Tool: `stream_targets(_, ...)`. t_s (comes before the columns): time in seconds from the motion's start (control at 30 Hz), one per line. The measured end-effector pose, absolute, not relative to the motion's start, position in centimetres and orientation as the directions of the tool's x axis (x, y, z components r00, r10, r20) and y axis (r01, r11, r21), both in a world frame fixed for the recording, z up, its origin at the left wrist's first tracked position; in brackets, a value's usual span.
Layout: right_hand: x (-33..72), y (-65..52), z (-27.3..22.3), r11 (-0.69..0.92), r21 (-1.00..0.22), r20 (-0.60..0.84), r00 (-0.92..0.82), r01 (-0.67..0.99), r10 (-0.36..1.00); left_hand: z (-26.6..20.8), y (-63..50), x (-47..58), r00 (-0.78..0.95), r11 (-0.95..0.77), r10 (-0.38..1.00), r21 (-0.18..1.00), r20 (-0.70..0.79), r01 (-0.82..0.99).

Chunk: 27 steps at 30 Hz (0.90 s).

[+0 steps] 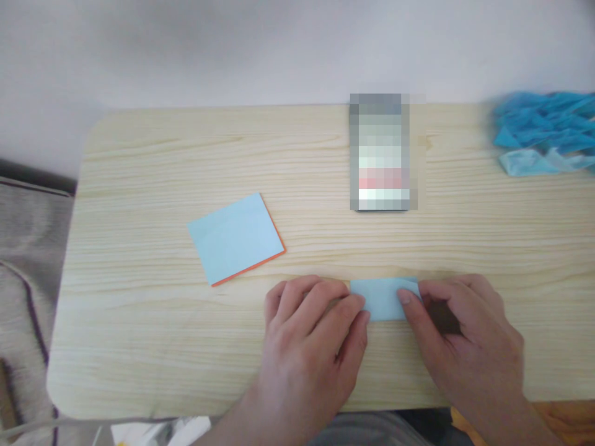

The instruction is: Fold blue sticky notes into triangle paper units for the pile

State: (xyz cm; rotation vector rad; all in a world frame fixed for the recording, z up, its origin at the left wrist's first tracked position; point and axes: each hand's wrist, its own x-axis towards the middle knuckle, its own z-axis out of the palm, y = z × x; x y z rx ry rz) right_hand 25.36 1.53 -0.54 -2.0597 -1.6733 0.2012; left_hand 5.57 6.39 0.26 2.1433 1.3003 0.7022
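Note:
A small folded sheet of light blue paper lies on the table between my two hands. The curled fingers of my left hand hold its left end, with the index fingertip and thumb at the edge. At the other end, my right hand pinches the paper between thumb and index finger, and the top right corner looks slightly lifted. A stack of light blue sheets, with orange showing along two of its edges, lies tilted beyond my left hand.
A phone-like device, its screen pixelated, stands or lies near the back edge of the wooden table. Crumpled blue material sits at the back right. A pale wall rises behind the table. Grey fabric shows at the left.

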Motion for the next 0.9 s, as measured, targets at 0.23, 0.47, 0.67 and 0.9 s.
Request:
stream_targets(0.23, 25.34, 1.51, -0.54, -0.137, -0.453, 0.176, 0.239, 0.881, 0.955, 0.17, 6.32, 5.54, 0.409, -0.401, 0.899, 0.67, 0.157, 0.624)
stream_targets(0.47, 25.45, 1.5, -0.43, -0.148, -0.436, 0.157, 0.237, 0.888, 0.959, 0.25, 6.5, 5.51, 0.421, -0.403, 0.895, 0.666, 0.145, 0.628)
stream_targets(0.67, 25.38, 1.55, -0.41, -0.154, -0.429, 0.155, 0.24, 0.89, 0.958, 0.15, 6.45, 5.52, 0.417, -0.406, 0.896, 0.666, 0.154, 0.626)
stream_targets(0.9, 25.29, 1.5, -0.53, -0.156, -0.436, 0.164, 0.248, 0.887, 0.955, 0.04, 6.16, 5.4, 0.435, -0.427, 0.886, 0.647, 0.16, 0.632)
